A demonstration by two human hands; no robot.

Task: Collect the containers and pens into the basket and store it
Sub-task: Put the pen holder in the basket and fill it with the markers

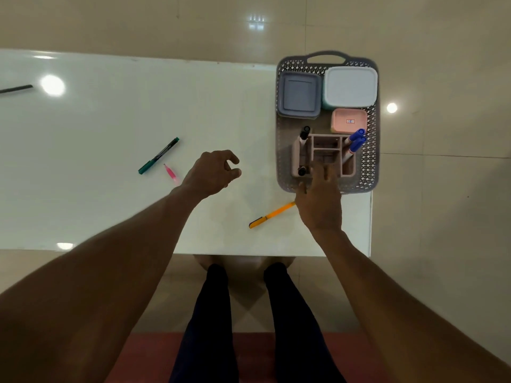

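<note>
I see my empty, loosely curled left hand [213,172] above the glossy white counter [96,161], my right hand [320,200], grip unclear, at the perforated grey plastic basket [372,161] of square lidded containers.

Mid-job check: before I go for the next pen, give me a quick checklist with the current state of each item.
1. Containers in the basket: ok. The blue-grey container, white container and pink container all sit inside.
2. Pen holder in the basket: ok, with blue markers and a black marker standing in it.
3. All pens collected: not ok. The orange pen, green pen, pink pen and a dark pen at the far left lie on the table.
4. Left hand free: ok, nothing visible in it.
5. Right hand free: cannot tell; it reaches over the basket rim, fingers hidden.
</note>
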